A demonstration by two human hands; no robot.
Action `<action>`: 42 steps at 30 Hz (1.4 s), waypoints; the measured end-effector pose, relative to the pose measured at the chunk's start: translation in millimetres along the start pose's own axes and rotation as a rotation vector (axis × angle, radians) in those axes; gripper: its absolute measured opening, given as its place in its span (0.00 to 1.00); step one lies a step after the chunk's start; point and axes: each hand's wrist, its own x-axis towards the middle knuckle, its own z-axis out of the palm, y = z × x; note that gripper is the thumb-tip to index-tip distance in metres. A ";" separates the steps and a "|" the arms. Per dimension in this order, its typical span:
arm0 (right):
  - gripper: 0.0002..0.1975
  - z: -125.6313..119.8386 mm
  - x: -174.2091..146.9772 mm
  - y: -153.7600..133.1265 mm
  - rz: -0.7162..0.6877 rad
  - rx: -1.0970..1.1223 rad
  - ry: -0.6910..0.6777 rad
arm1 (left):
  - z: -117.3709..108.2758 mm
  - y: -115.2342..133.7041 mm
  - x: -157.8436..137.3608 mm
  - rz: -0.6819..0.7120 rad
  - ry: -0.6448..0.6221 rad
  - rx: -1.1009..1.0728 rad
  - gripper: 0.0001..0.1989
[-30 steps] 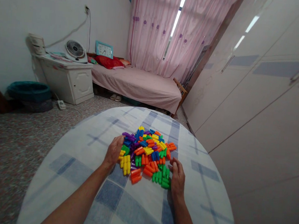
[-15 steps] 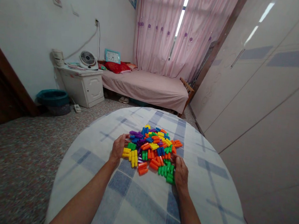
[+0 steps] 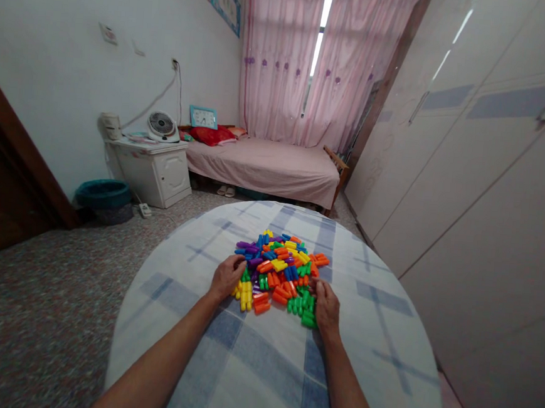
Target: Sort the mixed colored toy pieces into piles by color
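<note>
A heap of small plastic building blocks (image 3: 279,265) in orange, yellow, green, blue and purple lies on the round table. At its left edge is my left hand (image 3: 228,277), open, its curved fingers over the green and yellow blocks (image 3: 245,296); the fingertips are partly hidden. My right hand (image 3: 327,306) rests at the right edge, open with loosely bent fingers, against the green blocks (image 3: 301,303). Nothing shows lifted in either hand. Two orange blocks (image 3: 261,303) lie at the near side of the heap.
A blue-and-white checked cloth (image 3: 265,354) covers the table. Beyond stand a bed (image 3: 266,166), a white bedside cabinet (image 3: 155,173) with a fan (image 3: 162,125), and a blue-lined bin (image 3: 105,197) on the floor. A tall wardrobe (image 3: 466,200) lines the right side.
My left hand has moved right, in over the green and yellow blocks at the heap's edge. My right hand stays almost in place. The camera view has shifted slightly.
</note>
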 end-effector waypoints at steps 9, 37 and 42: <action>0.19 0.7 -1.3 -3.9 -0.037 -0.022 0.012 | 3.9 5.9 -20.0 0.111 -0.037 0.266 0.18; 0.17 -4.0 -3.5 -3.6 -0.115 -0.148 -0.037 | -2.2 12.0 -35.7 0.158 -0.034 0.056 0.17; 0.18 -4.1 -4.6 -6.5 -0.115 -0.169 -0.049 | -1.6 11.1 -35.8 0.136 -0.031 -0.127 0.16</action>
